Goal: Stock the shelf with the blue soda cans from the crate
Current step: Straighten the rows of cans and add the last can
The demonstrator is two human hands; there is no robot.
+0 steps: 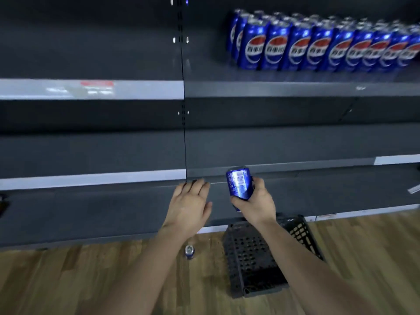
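In the right hand (258, 202) — can (238, 183), base hidden.

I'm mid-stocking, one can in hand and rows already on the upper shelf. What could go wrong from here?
1. A loose can stands on the floor left of the crate; it may get kicked or forgotten.
2. The right hand holds the blue can tilted, gripped by its lower half; it may slip on the lift.
3. The stocked cans stand tightly packed; a nudge at the left end could topple some.
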